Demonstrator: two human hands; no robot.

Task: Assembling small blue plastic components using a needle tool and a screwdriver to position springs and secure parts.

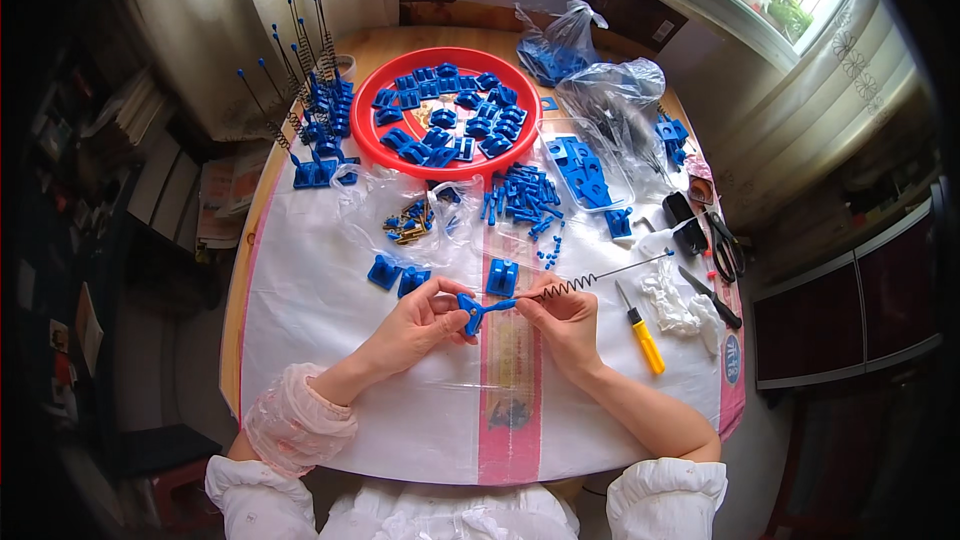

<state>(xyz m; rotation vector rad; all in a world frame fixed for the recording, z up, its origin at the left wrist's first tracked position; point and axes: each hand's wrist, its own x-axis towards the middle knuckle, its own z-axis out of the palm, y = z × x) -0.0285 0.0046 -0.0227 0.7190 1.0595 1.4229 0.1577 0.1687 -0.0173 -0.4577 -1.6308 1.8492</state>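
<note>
Over the near middle of the table, my left hand (422,322) pinches a blue plastic bracket (470,315) with a pointed, triangular shape. A slim blue stem (498,306) runs from the bracket to my right hand (568,328), whose thumb and fingers close on its other end. Out of that grip a black coil spring (570,288) slants up to the right, leading into a thin rod (636,265) tipped with a blue bead. Just beyond my hands sit a blue bracket (502,277) and a pair of blue brackets (398,276). My right fingers hide the joint of stem and spring.
A red round tray (362,130) holds many blue brackets. Left of it stand finished-looking spring pieces (318,120). Loose blue stems (522,195) and a bag of brass screws (408,222) lie nearer. At right are a yellow screwdriver (645,342), black scissors (724,245) and crumpled white tissue (675,305).
</note>
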